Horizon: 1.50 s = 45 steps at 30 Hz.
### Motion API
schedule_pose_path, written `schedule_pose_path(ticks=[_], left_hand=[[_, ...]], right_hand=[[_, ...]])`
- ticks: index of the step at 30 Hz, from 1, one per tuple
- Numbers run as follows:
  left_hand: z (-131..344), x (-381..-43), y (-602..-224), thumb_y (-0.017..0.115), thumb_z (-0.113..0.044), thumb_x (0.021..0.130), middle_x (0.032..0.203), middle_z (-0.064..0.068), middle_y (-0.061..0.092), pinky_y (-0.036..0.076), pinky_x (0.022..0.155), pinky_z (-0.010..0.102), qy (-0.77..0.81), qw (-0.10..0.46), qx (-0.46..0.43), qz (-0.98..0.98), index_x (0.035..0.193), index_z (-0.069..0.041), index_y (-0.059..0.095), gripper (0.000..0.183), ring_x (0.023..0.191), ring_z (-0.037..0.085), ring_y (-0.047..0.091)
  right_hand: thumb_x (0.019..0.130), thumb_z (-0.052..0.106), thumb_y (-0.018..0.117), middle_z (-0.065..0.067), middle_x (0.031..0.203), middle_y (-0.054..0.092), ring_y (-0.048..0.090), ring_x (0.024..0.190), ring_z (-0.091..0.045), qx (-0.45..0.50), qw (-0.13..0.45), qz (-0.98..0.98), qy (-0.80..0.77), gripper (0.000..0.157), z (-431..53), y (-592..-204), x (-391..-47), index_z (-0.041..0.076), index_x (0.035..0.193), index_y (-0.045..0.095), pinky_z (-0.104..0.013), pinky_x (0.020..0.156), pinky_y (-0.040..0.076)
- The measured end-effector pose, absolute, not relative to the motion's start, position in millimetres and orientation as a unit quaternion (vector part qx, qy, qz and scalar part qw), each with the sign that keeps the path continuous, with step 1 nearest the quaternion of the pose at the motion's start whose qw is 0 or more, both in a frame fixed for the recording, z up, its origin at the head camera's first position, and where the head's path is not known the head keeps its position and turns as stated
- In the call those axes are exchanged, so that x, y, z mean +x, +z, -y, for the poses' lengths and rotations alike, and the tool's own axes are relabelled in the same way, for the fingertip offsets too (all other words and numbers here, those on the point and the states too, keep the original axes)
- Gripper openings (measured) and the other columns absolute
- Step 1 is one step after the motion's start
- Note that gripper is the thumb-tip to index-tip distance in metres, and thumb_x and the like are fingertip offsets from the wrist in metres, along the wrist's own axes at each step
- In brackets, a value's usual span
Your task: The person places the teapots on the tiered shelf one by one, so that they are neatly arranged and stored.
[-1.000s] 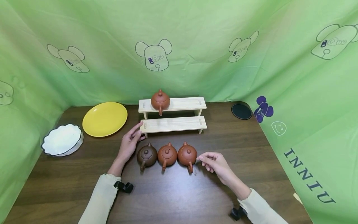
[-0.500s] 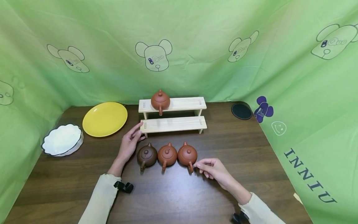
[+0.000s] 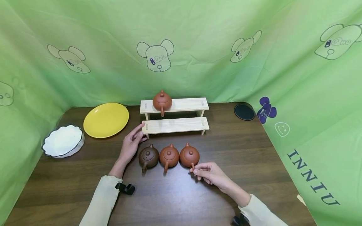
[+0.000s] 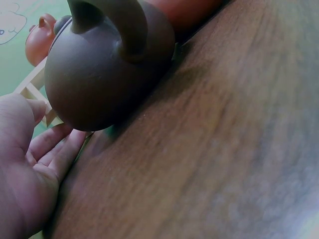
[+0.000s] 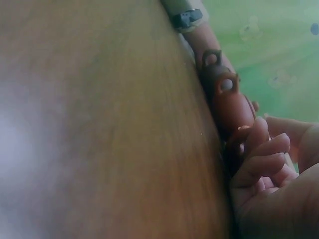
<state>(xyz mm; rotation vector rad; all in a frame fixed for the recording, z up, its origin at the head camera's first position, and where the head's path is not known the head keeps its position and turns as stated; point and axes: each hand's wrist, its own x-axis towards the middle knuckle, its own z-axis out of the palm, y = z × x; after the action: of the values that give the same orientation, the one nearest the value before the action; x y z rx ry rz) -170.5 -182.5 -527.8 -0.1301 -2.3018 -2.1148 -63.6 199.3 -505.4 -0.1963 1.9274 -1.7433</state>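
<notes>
Three small teapots stand side by side on the table in the head view: a dark brown teapot, a middle reddish-brown teapot and a right reddish-brown teapot. My right hand pinches the right teapot's handle between thumb and index finger, its other fingers curled beneath. At the left end of a two-step wooden stand, my left hand touches the lower shelf with extended fingers. In the left wrist view, the dark brown teapot partly hides those fingertips.
Another reddish-brown teapot sits on the stand's upper shelf, left of centre. To the left are a yellow plate and a white scalloped dish. A round black coaster lies back right, near the green curtain.
My right hand has moved left and slightly toward me, from beside the right teapot's body to its handle, and now pinches it. The left hand has stayed at the stand.
</notes>
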Motion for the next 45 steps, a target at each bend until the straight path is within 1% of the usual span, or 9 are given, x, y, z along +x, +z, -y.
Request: schedule_pose_path(ticks=[4, 12, 16, 20, 24, 32, 39, 41, 45], left_hand=[[182.3, -170.3, -527.2, 0.053, -0.014, 0.119, 0.164, 0.021, 0.055, 0.064, 0.102, 0.022, -0.676, 0.006, -0.042, 0.735, 0.166, -0.007, 0.052, 0.047, 0.107, -0.003, 0.074], [183.1, -171.3, -526.9, 0.052, -0.014, 0.12, 0.165, 0.02, 0.053, 0.064, 0.103, 0.021, -0.677, -0.001, -0.039, 0.735, 0.167, -0.009, 0.051, 0.048, 0.109, 0.001, 0.075], [183.1, -170.2, -527.7, 0.053, -0.016, 0.119, 0.164, 0.023, 0.053, 0.065, 0.101, 0.021, -0.678, 0.009, -0.048, 0.734, 0.167, -0.008, 0.052, 0.048, 0.109, 0.001, 0.075], [183.4, -169.7, -529.6, 0.058, -0.02, 0.118, 0.16, 0.025, 0.057, 0.066, 0.097, 0.021, -0.684, 0.027, -0.058, 0.727, 0.164, -0.01, 0.057, 0.047, 0.108, 0.003, 0.076], [183.4, -169.3, -529.8, 0.058, -0.021, 0.118, 0.157, 0.026, 0.059, 0.066, 0.097, 0.02, -0.683, 0.027, -0.053, 0.728, 0.163, -0.011, 0.058, 0.046, 0.106, 0.005, 0.078], [182.4, -169.8, -527.5, 0.054, -0.017, 0.119, 0.161, 0.023, 0.056, 0.064, 0.101, 0.022, -0.673, 0.011, -0.042, 0.738, 0.166, -0.009, 0.053, 0.048, 0.11, 0.007, 0.077], [188.0, -175.2, -543.5, 0.064, -0.026, 0.115, 0.156, 0.024, 0.061, 0.067, 0.095, 0.022, -0.705, 0.03, -0.067, 0.706, 0.161, -0.013, 0.061, 0.047, 0.108, 0.012, 0.08], [188.0, -175.4, -543.4, 0.064, -0.026, 0.116, 0.157, 0.024, 0.061, 0.067, 0.095, 0.022, -0.704, 0.029, -0.067, 0.707, 0.161, -0.013, 0.061, 0.047, 0.107, 0.011, 0.079], [183.8, -171.5, -532.7, 0.057, -0.021, 0.119, 0.158, 0.027, 0.058, 0.066, 0.099, 0.023, -0.682, 0.023, -0.058, 0.728, 0.165, -0.008, 0.055, 0.048, 0.108, 0.004, 0.076]], right_hand=[[0.109, 0.014, 0.07, 0.001, 0.077, 0.067, 0.037, 0.051, 0.001, -0.075, 0.268, -0.712, -0.645, 0.033, -195.9, -503.9, -63.6, -0.014, 0.126, 0.075, -0.011, 0.043, 0.03], [0.111, 0.016, 0.068, 0.003, 0.072, 0.063, 0.033, 0.048, 0.002, -0.077, 0.276, -0.712, -0.641, 0.033, -189.7, -504.8, -66.2, -0.013, 0.123, 0.077, -0.011, 0.042, 0.025], [0.112, 0.016, 0.067, 0.004, 0.07, 0.06, 0.032, 0.048, 0.001, -0.084, 0.271, -0.715, -0.639, 0.032, -187.6, -505.9, -67.9, -0.013, 0.12, 0.078, -0.012, 0.041, 0.024], [0.112, 0.016, 0.067, 0.006, 0.068, 0.057, 0.031, 0.049, 0.001, -0.087, 0.262, -0.722, -0.635, 0.031, -187.2, -507.5, -68.4, -0.012, 0.117, 0.079, -0.013, 0.041, 0.023], [0.111, 0.014, 0.068, 0.008, 0.068, 0.06, 0.031, 0.05, 0.001, -0.086, 0.251, -0.723, -0.638, 0.03, -187.3, -509.4, -67.8, -0.013, 0.117, 0.079, -0.013, 0.042, 0.022], [0.112, 0.011, 0.065, 0.008, 0.07, 0.063, 0.031, 0.05, 0.002, -0.086, 0.242, -0.715, -0.65, 0.031, -187.9, -511.3, -66.5, -0.017, 0.119, 0.077, -0.012, 0.044, 0.022], [0.112, 0.009, 0.064, 0.008, 0.071, 0.064, 0.032, 0.052, 0.003, -0.083, 0.245, -0.703, -0.663, 0.031, -188.4, -511.0, -65.5, -0.019, 0.119, 0.075, -0.011, 0.046, 0.024], [0.112, 0.01, 0.064, 0.008, 0.071, 0.063, 0.033, 0.052, 0.003, -0.084, 0.244, -0.702, -0.663, 0.031, -189.2, -511.4, -65.2, -0.019, 0.119, 0.075, -0.011, 0.046, 0.024], [0.113, 0.012, 0.064, 0.009, 0.07, 0.061, 0.033, 0.052, 0.003, -0.087, 0.241, -0.702, -0.664, 0.033, -190.8, -512.2, -64.5, -0.019, 0.118, 0.075, -0.011, 0.044, 0.024]])
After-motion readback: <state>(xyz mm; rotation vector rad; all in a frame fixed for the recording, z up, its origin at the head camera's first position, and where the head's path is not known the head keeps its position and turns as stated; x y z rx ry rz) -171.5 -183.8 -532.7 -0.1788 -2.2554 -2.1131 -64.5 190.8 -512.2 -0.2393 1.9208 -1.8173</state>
